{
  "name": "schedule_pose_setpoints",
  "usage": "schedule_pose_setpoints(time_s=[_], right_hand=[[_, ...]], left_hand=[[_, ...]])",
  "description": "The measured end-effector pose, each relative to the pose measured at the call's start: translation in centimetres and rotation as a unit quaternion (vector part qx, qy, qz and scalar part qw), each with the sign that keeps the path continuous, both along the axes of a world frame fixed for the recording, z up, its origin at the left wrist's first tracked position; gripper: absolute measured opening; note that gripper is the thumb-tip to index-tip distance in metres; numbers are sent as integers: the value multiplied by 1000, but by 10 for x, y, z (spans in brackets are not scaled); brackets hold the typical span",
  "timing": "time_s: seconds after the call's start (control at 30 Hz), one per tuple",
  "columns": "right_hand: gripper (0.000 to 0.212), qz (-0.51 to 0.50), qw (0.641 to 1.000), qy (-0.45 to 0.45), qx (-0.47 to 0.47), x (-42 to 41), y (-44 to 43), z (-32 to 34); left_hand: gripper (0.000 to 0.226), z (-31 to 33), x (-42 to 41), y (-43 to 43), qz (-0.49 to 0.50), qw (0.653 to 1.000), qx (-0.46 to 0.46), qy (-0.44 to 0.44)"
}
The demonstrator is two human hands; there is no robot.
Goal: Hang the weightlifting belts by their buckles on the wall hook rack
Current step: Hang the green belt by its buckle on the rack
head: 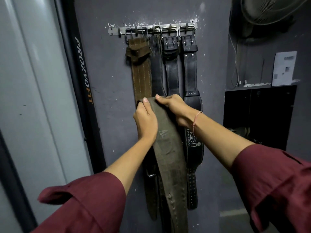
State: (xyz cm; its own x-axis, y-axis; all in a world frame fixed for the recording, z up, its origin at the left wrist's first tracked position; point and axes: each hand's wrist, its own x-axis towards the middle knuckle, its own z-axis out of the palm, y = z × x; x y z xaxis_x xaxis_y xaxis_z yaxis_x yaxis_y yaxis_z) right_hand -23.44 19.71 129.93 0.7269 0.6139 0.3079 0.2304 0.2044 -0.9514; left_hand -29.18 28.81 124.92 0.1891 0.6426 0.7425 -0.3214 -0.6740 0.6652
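A metal hook rack [113,31] is screwed high on the dark grey wall. Several belts hang from it by their buckles: a brown stitched belt [141,76] at the left, two narrow black belts [172,76] in the middle, and a black "Universal" belt [191,101] at the right. An olive-grey belt [170,157] is folded over in front of them, its ends trailing down. My left hand [145,121] grips its left edge near the fold. My right hand [176,108] holds the fold's top from the right. The olive belt's buckle is hidden.
A black upright post [84,73] marked "PROZVOFIT" leans left of the rack beside a pale panel [30,98]. A wall fan [272,10] is at the top right. A paper notice [284,68] and a dark cubby [259,115] are on the right wall.
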Motion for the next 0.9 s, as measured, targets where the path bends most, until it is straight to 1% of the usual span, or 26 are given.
schedule_pose_setpoints(time_s=[0.03,0.1,0.13,0.17,0.23,0.3,0.33,0.37,0.4,0.43,0.47,0.5,0.53,0.6,0.63,0.7,0.73,0.83,0.9], right_hand=[[38,-1,1000,14,-7,2,0,1],[49,-5,998,53,-33,9,0,2],[51,4,996,73,-56,11,-2,3],[48,14,993,94,-69,11,-3,3],[36,-6,991,128,-35,11,-3,-3],[21,-29,991,127,29,8,-6,-16],[16,-31,991,117,59,6,-7,-23],[13,-34,990,106,87,6,-8,-28],[10,-40,989,94,111,5,-9,-33],[8,-44,987,84,132,2,-10,-36],[8,-44,985,72,149,-1,-11,-38],[10,-39,984,63,160,-5,-12,-39],[13,-33,984,55,165,-10,-14,-41],[20,-15,985,45,169,-20,-20,-48],[23,-2,985,43,168,-24,-23,-53],[26,22,984,40,171,-29,-30,-66],[26,36,984,41,171,-31,-35,-72],[24,74,984,34,161,-31,-46,-88],[15,73,986,36,142,-28,-49,-91]], left_hand=[[45,-4,-2,-2,-4,1000,3,4],[47,-15,-5,-6,-9,999,33,8],[48,-22,-4,-6,-9,999,49,13],[49,-29,-4,-6,-17,998,56,17],[50,-41,-3,-7,-66,997,47,17],[47,-46,-8,-12,-157,987,12,29],[45,-44,-10,-13,-192,980,-8,53],[45,-41,-10,-11,-205,974,-28,92],[51,-35,-7,-5,-204,967,-59,139],[62,-26,-6,0,-202,956,-98,187],[75,-16,-4,5,-221,940,-149,212],[82,-7,-2,10,-259,921,-205,207],[80,1,0,13,-304,899,-261,179],[61,18,1,17,-352,859,-350,123],[57,24,0,17,-364,841,-384,113],[60,30,3,22,-369,817,-428,116],[57,31,4,22,-352,822,-432,114],[34,25,7,16,-263,880,-382,105],[30,17,5,9,-250,906,-331,85]])
